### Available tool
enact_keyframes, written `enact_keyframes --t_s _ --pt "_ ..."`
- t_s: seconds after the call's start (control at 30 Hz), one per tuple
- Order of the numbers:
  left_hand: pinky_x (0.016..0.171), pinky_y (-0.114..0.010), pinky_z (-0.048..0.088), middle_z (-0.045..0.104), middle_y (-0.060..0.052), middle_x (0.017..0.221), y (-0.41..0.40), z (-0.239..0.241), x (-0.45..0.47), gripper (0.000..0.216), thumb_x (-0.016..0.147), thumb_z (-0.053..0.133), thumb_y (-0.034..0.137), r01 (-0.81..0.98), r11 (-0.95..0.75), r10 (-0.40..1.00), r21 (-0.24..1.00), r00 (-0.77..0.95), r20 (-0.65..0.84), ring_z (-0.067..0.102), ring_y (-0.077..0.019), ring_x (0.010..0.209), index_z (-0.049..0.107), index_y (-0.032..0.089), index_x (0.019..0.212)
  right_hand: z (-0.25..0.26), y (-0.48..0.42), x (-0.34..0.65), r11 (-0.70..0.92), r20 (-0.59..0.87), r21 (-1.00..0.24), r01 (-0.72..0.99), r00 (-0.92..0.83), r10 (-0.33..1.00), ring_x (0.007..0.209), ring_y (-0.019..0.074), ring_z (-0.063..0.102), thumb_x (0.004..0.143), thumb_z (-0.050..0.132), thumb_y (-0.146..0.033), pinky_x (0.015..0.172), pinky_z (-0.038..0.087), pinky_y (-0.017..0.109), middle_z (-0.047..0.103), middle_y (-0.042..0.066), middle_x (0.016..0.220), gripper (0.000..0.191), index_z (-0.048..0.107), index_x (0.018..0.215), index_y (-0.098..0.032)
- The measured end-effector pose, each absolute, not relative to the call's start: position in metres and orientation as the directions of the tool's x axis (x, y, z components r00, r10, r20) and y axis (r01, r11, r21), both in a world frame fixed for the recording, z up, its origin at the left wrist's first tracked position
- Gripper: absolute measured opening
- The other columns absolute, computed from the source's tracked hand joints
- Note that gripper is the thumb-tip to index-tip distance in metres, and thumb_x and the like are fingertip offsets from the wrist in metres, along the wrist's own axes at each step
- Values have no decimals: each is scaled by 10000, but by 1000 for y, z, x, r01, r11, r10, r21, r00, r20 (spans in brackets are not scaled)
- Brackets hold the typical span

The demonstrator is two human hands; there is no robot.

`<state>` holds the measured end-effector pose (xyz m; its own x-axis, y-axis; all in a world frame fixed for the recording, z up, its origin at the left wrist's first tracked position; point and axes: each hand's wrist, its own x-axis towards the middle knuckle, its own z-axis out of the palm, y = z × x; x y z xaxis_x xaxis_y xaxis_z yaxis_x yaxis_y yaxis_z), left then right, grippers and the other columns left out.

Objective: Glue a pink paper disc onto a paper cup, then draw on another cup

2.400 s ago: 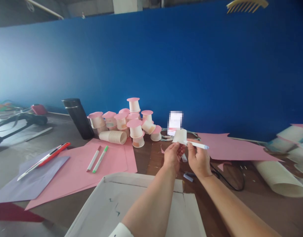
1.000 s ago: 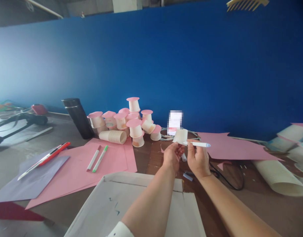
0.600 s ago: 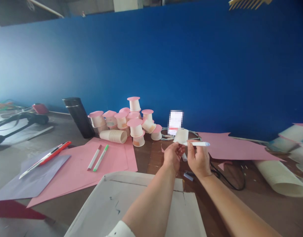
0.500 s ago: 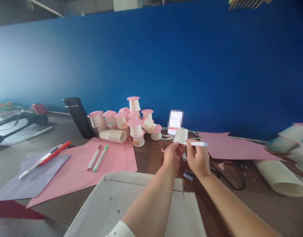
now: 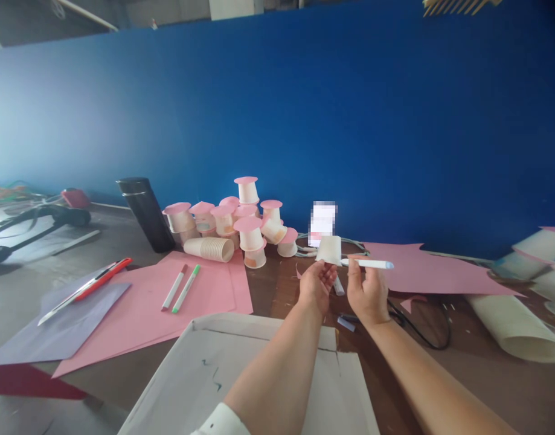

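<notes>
A small white paper cup [image 5: 330, 248] is turned upside down in my left hand [image 5: 317, 285], whose fingers close on its lower rim. Between the thumb and fingers of my right hand [image 5: 368, 295] lies a white marker pen [image 5: 372, 264] with a pale blue end pointing right. The marker's tip is beside the cup's right side; whether it touches I cannot tell. Below the hands a pale pen cap [image 5: 346, 324] lies on the brown table, and a whitish marker-like piece [image 5: 339, 286] shows between them.
Paper cups topped with pink discs [image 5: 247, 238] stand stacked at the back, behind a nested cup stack [image 5: 209, 249]. A black flask [image 5: 145, 214], pink sheets [image 5: 141, 302], two markers [image 5: 185, 289] and a red cutter [image 5: 102, 279] lie leftward. A white board [image 5: 182, 386] is in front; a paper roll [image 5: 515, 326] lies right.
My right hand and the marker have moved a little right, away from the cup. The cup has turned slightly in my left hand.
</notes>
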<state>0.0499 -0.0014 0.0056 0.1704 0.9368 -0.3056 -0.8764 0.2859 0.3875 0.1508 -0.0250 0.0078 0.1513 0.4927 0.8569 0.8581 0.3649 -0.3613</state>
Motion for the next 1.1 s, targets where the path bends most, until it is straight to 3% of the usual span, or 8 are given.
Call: enact_keyframes --t_s 0.67,0.97,1.1 --pt "576 -198 518 635 -85 706 -4 10 50 82 813 555 121 -854 305 932 421 177 -316 643 -126 630 611 81 768 7 -24 152 385 887 -264 884 66 457 871 238 624 923 462 -295 783 476 376 683 121 926 192 595 960 -160" --pt "579 -193 520 632 -84 708 -2 9 49 79 811 565 116 -863 311 929 399 188 -319 646 -125 634 613 81 759 8 -24 151 411 878 -290 865 70 473 904 233 623 922 468 -312 809 475 380 681 116 943 200 603 969 -171" --pt "581 -189 523 629 -84 713 -2 10 48 88 816 556 116 -871 327 921 368 206 -330 644 -122 636 618 80 765 8 -26 151 372 846 -375 849 149 513 854 240 625 929 449 -343 786 476 393 681 122 920 242 611 978 -169"
